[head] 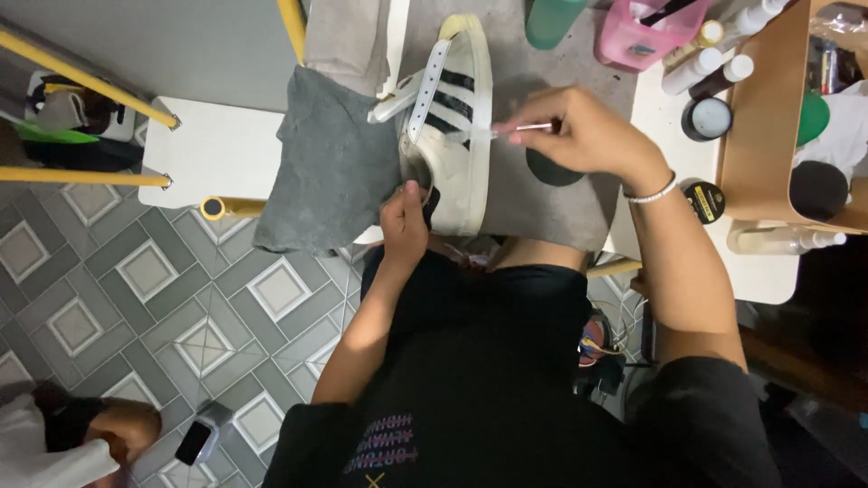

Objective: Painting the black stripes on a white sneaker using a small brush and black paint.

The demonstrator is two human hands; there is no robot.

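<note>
The right hand (583, 136) is closed in a pinch grip on a thin white brush (506, 130), thumb and fingers clamped on the handle; the bristle end extends leftward from the grip and meets the side of a white sneaker (457, 154) with black stripes. The left hand (404, 221) is closed on the heel end of the sneaker, thumb over the collar rim, holding it steady. The sneaker lies between the two grips, toe pointing away from the person, on a grey cloth (330, 172) spread under and left of the left-hand grip. A bead bracelet (653, 192) sits on the wrist just behind the right-hand grip. Beyond that wrist, to the right, stand a round black jar (706, 118), white bottles (701, 68) and a pink container (649, 32).
</note>
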